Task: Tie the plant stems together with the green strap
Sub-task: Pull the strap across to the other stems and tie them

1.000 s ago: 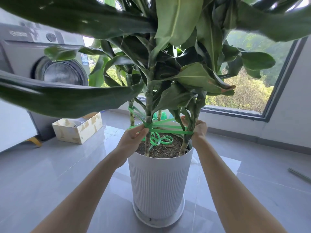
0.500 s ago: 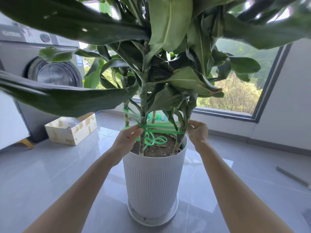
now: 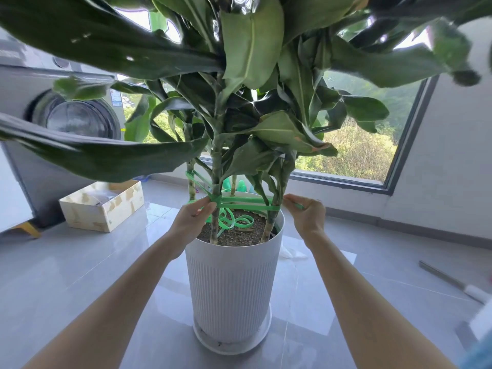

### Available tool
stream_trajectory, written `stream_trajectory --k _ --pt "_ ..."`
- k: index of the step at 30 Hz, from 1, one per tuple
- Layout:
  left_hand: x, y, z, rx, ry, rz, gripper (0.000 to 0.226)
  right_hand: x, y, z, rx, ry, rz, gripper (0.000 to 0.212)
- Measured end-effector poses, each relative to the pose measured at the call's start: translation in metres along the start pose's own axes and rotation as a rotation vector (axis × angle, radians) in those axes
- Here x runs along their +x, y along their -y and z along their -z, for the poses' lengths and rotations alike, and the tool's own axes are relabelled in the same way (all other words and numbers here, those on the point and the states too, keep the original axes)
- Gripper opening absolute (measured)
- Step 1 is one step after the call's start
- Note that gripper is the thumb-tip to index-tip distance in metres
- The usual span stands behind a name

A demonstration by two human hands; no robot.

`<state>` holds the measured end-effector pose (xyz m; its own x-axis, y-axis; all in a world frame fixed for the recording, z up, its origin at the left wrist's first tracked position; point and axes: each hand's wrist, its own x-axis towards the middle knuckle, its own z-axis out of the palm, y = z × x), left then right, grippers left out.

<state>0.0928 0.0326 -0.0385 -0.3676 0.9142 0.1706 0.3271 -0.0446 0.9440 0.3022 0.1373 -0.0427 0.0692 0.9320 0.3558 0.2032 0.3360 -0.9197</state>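
Observation:
A tall leafy plant stands in a white ribbed pot [image 3: 231, 283] on the floor. Its bare stems [image 3: 216, 182] rise from the soil. A green strap [image 3: 247, 204] runs in bands between the front stem, the right stem and the far left stem, and its loose end lies coiled on the soil. My left hand [image 3: 193, 218] pinches the strap where it wraps the front stem. To the right of the right stem, my right hand [image 3: 306, 215] pinches a short green end of the strap.
A grey washing machine [image 3: 66, 121] stands at the left, with an open cardboard box [image 3: 103, 206] in front of it. A large window [image 3: 359, 145] is behind the plant. Big leaves hang low across the top of the view. A long tool [image 3: 452, 282] lies on the floor at the right.
My right hand has drawn back from behind the right stem to its right side, holding a strap end. My left hand keeps its pinch at the front stem. The view shifted slightly.

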Motion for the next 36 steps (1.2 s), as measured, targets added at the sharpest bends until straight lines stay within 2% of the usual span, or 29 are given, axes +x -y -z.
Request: stream_trajectory --k 27,36 --pt "0.000 -0.001 -0.001 -0.013 -0.029 -0.012 0.031 -0.020 0.016 0.013 -0.190 0.041 0.106 0.014" --pt "-0.003 -0.002 -0.002 -0.038 -0.026 -0.032 0.026 -0.022 0.026 0.019 -0.088 0.101 -0.056 0.015"
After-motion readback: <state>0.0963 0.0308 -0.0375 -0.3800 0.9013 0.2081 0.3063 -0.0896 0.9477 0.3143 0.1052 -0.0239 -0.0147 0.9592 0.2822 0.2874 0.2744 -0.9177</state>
